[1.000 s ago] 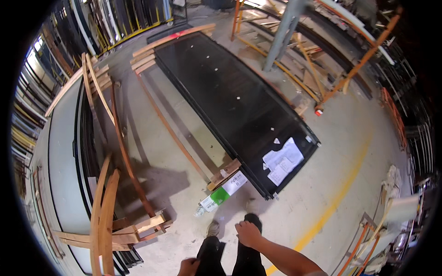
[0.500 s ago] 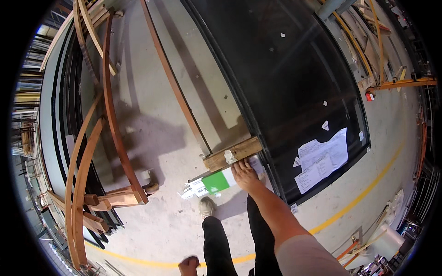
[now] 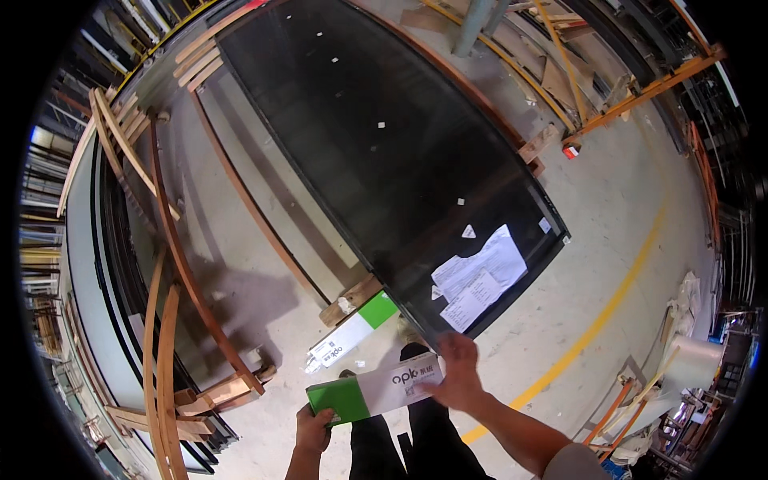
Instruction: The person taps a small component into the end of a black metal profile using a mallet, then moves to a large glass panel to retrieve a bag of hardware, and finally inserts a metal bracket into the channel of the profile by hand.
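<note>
Green-and-white box up off the floor, held in front of the body, over the dark trousers. Long and slim, slightly tilted, right end higher in view. Green on the left end, white with dark print on the right.

Left hand: gripping the green end at its lower corner, thumb on the near face. Right hand: at the white end, thumb against the lower edge. Fingers there blurred; cannot tell if closed round the box or just touching.

Just beyond the hands: near corner of a big dark panel, lying flat. On its near end, white paper sheets, partly overlapping, plus a few small white labels scattered along the panel.

By the panel's left edge: short wooden block, with a second green-and-white box on the floor right alongside. Green toward the panel, white toward the left, crumpled clear plastic at the far left tip. Cannot tell if touching the block.

Further left: long brown bar, then pale panels with wooden planks across. To the right: yellow floor line, well apart from the box in hand.
</note>
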Available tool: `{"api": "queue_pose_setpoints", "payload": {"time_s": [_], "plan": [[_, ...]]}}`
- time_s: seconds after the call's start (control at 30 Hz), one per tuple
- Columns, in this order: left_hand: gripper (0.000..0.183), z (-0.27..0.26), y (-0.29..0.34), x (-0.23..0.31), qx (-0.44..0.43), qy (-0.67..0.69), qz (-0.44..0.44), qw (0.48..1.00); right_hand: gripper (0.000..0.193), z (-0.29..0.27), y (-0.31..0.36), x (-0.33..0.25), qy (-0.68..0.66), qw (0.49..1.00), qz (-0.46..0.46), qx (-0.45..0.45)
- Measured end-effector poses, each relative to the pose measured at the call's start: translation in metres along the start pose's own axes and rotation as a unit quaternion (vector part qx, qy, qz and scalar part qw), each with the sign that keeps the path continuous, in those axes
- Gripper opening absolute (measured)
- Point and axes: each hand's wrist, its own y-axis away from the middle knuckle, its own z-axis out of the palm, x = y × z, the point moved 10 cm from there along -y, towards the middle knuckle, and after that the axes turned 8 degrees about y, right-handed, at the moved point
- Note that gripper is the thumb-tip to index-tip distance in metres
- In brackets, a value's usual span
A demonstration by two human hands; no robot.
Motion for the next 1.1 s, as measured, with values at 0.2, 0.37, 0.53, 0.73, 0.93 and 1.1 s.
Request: {"api": "queue_pose_setpoints", "payload": {"time_s": [0.2,0.37,0.53,0.73,0.93,1.1], "plan": [[0.040,0.062,-0.026,-0.005,-0.025,-0.001,-0.041,0.999,0.031,0.077,0.037,0.114,-0.477,0.832,0.271,-0.082],[0.040,0.111,-0.042,0.013,-0.089,-0.062,-0.053,0.993,0.036,0.090,0.039,0.159,-0.552,0.783,0.272,-0.089],[0.042,0.153,-0.045,0.018,-0.135,-0.012,-0.067,0.989,0.032,0.060,0.029,0.173,-0.718,0.591,0.367,-0.021],[0.036,0.197,-0.028,0.038,-0.103,-0.100,0.006,0.990,0.023,-0.008,-0.009,0.205,-0.227,0.939,0.245,0.083],[0.030,0.281,0.023,0.043,-0.054,-0.359,0.127,0.923,0.043,0.137,-0.022,0.211,-0.813,0.485,0.306,-0.100],[0.029,0.357,0.047,0.012,-0.074,-0.534,0.195,0.819,0.061,0.162,-0.049,0.220,-0.881,0.319,0.335,-0.100]]}}
